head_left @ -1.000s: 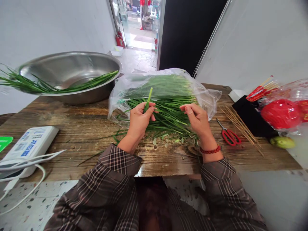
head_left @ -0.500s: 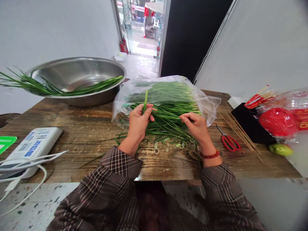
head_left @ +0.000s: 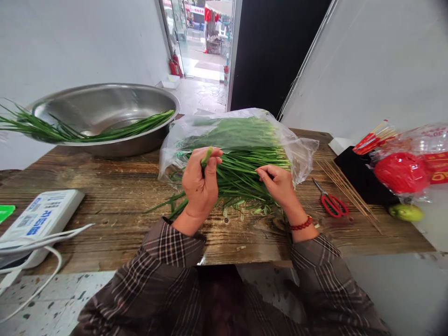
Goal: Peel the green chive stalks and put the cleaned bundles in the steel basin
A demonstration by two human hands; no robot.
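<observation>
Thin green stalks (head_left: 238, 168) lie in a heap on the wooden table, partly under a clear plastic bag (head_left: 297, 149). My left hand (head_left: 201, 184) is closed around several stalks; a pale green end pokes up between thumb and fingers, and leaves trail below the wrist. At the heap's right side, my right hand (head_left: 278, 184) is pinched, its fingertips by the stalks; what they hold, if anything, is too small to tell. Loose trimmings (head_left: 245, 205) are scattered on the wood in front of the heap.
A steel basin (head_left: 115, 144) with more green stalks stands at the back left. Red-handled scissors (head_left: 334, 205) and thin sticks (head_left: 350, 193) lie at the right, beside a black box (head_left: 364, 179). A white power device (head_left: 45, 214) with cables sits at the left.
My left hand has turned and come slightly nearer, so the stalk end between its fingers shows shorter. My right hand stays pinched by the heap. The whole view has shifted slightly.
</observation>
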